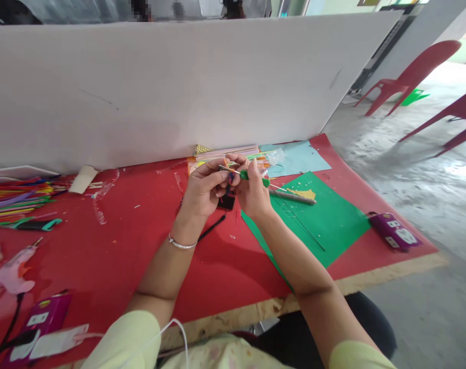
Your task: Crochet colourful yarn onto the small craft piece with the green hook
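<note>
In the head view both of my hands meet over the far middle of the table. My left hand (204, 192) is closed, pinching a small dark blue and pink piece of yarn work (230, 177) that the fingers largely cover. An orange strand shows by its fingertips. Closed around the green handle of a crochet hook (260, 179) is my right hand (257, 197). The hook's metal tip points left and touches the strand at the left fingers. Beneath the hands lies a small black object (226, 202), partly hidden.
Behind the hands are pale sticks (240, 150) and a light blue sheet (310, 158). A green sheet (333, 220) carries a grey rod (294, 197). Purple boxes (394, 231) lie right and lower left. Coloured stems (21, 202) and a pink glue gun (14, 269) occupy the left.
</note>
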`<state>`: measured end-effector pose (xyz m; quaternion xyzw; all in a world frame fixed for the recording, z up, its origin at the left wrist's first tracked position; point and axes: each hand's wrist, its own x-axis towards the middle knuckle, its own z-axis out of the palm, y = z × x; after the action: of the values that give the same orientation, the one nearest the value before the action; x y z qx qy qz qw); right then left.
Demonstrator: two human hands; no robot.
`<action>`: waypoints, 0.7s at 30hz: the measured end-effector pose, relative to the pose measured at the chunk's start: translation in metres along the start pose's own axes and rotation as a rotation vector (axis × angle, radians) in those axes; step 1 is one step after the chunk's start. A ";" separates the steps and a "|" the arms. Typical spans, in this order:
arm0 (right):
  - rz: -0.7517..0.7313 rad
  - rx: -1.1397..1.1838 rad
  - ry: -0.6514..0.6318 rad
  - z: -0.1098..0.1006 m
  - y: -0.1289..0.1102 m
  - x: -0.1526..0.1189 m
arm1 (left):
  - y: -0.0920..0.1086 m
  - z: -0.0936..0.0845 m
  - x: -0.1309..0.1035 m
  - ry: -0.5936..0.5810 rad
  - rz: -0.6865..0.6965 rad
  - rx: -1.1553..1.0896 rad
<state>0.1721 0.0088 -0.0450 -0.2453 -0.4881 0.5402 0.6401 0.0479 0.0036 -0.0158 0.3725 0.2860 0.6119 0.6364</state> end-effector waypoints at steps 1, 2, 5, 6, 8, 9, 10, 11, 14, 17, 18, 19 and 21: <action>-0.001 0.014 -0.002 0.000 0.000 0.000 | -0.001 0.000 0.000 0.004 0.008 -0.003; 0.000 0.027 -0.005 0.000 0.000 0.000 | -0.001 0.001 0.001 0.007 0.020 -0.008; 0.020 0.047 -0.015 -0.001 0.002 0.000 | -0.003 0.002 0.000 0.016 0.056 -0.028; 0.027 0.047 -0.017 -0.001 0.003 0.000 | -0.003 0.002 0.000 0.011 0.058 -0.031; 0.035 0.042 -0.020 -0.002 0.005 0.000 | -0.003 0.001 -0.001 -0.004 0.054 -0.034; 0.034 0.039 -0.018 -0.002 0.006 0.000 | -0.003 0.001 -0.002 -0.010 0.051 -0.033; 0.034 0.036 -0.013 -0.001 0.007 0.000 | -0.003 0.001 -0.002 -0.011 0.050 -0.030; 0.035 0.035 -0.007 -0.001 0.006 0.000 | -0.003 0.000 -0.002 -0.008 0.054 -0.025; 0.048 0.045 0.010 -0.001 0.003 0.000 | -0.003 0.000 -0.002 0.026 0.099 0.000; 0.047 0.045 0.013 -0.005 -0.001 0.003 | -0.002 0.000 -0.001 0.054 0.167 0.040; 0.048 0.033 0.011 -0.006 -0.002 0.004 | -0.001 0.000 -0.001 0.054 0.184 0.060; 0.052 0.017 0.008 -0.008 -0.002 0.005 | 0.000 0.000 -0.001 0.050 0.199 0.083; 0.060 -0.017 0.006 -0.011 -0.002 0.006 | 0.001 0.000 -0.001 0.043 0.227 0.133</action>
<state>0.1822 0.0159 -0.0460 -0.2670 -0.4832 0.5542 0.6230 0.0472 0.0025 -0.0155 0.4305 0.2956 0.6677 0.5305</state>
